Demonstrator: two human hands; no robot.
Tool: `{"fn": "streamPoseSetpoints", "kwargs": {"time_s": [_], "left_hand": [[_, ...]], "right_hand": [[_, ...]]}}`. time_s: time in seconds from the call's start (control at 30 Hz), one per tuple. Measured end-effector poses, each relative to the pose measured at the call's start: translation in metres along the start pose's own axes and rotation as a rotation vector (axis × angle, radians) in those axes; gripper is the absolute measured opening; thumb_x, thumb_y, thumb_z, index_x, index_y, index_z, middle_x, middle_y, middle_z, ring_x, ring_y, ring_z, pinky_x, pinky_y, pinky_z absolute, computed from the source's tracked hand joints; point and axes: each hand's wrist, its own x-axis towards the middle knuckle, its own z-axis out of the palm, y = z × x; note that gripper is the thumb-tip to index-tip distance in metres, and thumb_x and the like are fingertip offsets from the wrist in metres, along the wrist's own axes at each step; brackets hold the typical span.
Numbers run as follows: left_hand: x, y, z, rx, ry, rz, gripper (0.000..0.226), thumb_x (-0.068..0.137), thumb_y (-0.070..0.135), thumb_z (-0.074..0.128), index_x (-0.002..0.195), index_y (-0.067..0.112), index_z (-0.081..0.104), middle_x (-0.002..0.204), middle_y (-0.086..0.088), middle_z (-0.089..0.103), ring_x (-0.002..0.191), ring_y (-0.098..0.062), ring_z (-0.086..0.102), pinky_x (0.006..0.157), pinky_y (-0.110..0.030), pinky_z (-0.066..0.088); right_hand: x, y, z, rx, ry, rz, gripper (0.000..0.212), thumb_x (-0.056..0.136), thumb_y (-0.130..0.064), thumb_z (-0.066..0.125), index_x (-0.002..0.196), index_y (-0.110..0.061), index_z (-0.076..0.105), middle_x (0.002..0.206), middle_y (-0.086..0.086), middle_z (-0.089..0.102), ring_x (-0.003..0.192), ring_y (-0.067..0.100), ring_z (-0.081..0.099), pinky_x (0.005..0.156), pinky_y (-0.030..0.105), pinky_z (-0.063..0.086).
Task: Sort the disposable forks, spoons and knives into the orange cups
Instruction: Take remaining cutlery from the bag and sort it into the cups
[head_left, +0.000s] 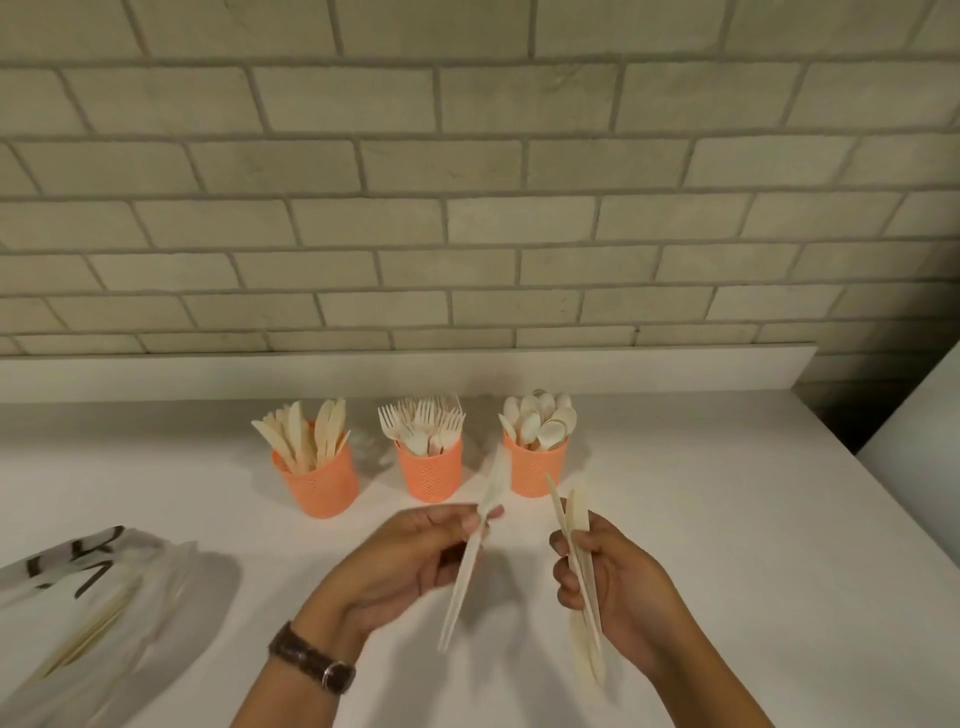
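Observation:
Three orange cups stand in a row on the white counter. The left cup (323, 488) holds knives, the middle cup (430, 474) holds forks, the right cup (535, 467) holds spoons. My left hand (410, 561) pinches one pale knife (470, 561) upright in front of the middle and right cups. My right hand (618, 587) grips a small bundle of pale knives (582, 571), blades pointing up, just right of the left hand. The two hands are apart.
A clear plastic bag with black print (88, 597) lies at the left front with several pale utensils inside. A brick wall (467, 182) rises behind the counter's raised back ledge. The counter ends at the right (831, 441). A watch sits on the left wrist.

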Motion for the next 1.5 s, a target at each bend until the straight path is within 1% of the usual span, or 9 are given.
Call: {"fn": "streamPoseSetpoints", "kwargs": {"time_s": [0.2,0.37,0.5,0.63,0.87,1.07,1.17,1.33,1.5], "left_hand": [[0.057,0.033,-0.026,0.314,0.666,0.414,0.01,0.073,0.007,0.076,0.074,0.012,0.067,0.067,0.0,0.066,0.062,-0.012,0.059,0.062,-0.02,0.052],[0.102,0.029,-0.035,0.339,0.865,0.483,0.015,0.073,0.024,0.078,0.082,0.015,0.07,0.081,-0.002,0.07,0.074,-0.015,0.063,0.06,-0.016,0.047],[0.124,0.022,-0.041,0.284,0.914,0.512,0.016,0.067,0.036,0.08,0.075,0.029,0.069,0.102,-0.008,0.067,0.091,-0.02,0.065,0.085,-0.042,0.053],[0.13,0.025,-0.035,0.208,0.948,0.578,0.02,0.071,0.028,0.079,0.085,0.017,0.071,0.117,-0.01,0.057,0.109,-0.02,0.057,0.102,-0.036,0.042],[0.132,0.01,-0.038,0.479,1.004,0.587,0.022,0.073,0.023,0.077,0.087,0.008,0.072,0.113,-0.005,0.048,0.106,-0.018,0.046,0.088,-0.012,0.025],[0.128,-0.009,-0.054,1.033,1.126,0.651,0.014,0.067,0.026,0.079,0.078,0.02,0.074,0.118,-0.007,0.054,0.104,-0.034,0.043,0.089,-0.045,0.036],[0.126,-0.005,-0.052,1.081,1.142,0.575,0.033,0.061,0.021,0.082,0.09,0.015,0.066,0.117,-0.012,0.053,0.104,-0.036,0.045,0.087,-0.046,0.036],[0.117,-0.013,-0.048,1.065,1.1,0.548,0.079,0.056,0.019,0.085,0.123,0.003,0.047,0.126,-0.02,0.046,0.117,-0.037,0.042,0.101,-0.045,0.031],[0.074,-0.016,-0.033,0.961,0.982,0.69,0.058,0.072,0.025,0.077,0.123,0.019,0.05,0.129,-0.005,0.044,0.123,-0.024,0.037,0.106,-0.041,0.029]], "right_hand": [[0.003,0.004,-0.006,-0.001,0.007,-0.061,0.032,0.085,0.007,0.044,0.115,0.003,0.055,0.078,0.012,0.055,0.055,0.018,0.044,0.049,0.026,0.039],[0.002,0.003,-0.008,0.001,0.018,-0.096,0.036,0.085,0.005,0.045,0.12,0.004,0.054,0.077,0.012,0.057,0.059,0.019,0.048,0.055,0.028,0.043],[0.002,0.001,-0.01,-0.028,0.021,-0.113,0.037,0.085,0.005,0.045,0.121,0.004,0.054,0.078,0.012,0.057,0.06,0.019,0.049,0.057,0.028,0.044],[0.002,-0.003,-0.011,-0.042,0.029,-0.126,0.034,0.089,0.006,0.042,0.119,0.001,0.055,0.08,0.012,0.058,0.06,0.019,0.049,0.058,0.028,0.044],[0.001,-0.008,-0.011,-0.066,0.031,-0.127,0.033,0.091,0.005,0.041,0.121,-0.001,0.055,0.085,0.013,0.06,0.063,0.02,0.052,0.062,0.029,0.047],[-0.001,-0.01,-0.011,-0.109,0.005,-0.114,0.029,0.096,-0.001,0.04,0.119,-0.009,0.055,0.093,0.011,0.064,0.069,0.028,0.062,0.063,0.036,0.052],[-0.002,-0.01,-0.01,-0.217,-0.013,-0.149,0.017,0.095,-0.01,0.048,0.109,-0.008,0.057,0.097,0.01,0.065,0.061,0.024,0.055,0.06,0.033,0.047],[0.0,-0.009,-0.003,-0.401,-0.043,-0.201,0.031,0.082,-0.021,0.052,0.11,-0.009,0.053,0.099,0.004,0.069,0.056,0.014,0.049,0.058,0.024,0.043],[0.017,0.005,0.005,-0.611,-0.058,-0.215,0.024,0.095,-0.004,0.047,0.113,-0.016,0.058,0.089,-0.002,0.069,0.06,0.01,0.049,0.062,0.023,0.044]]}}
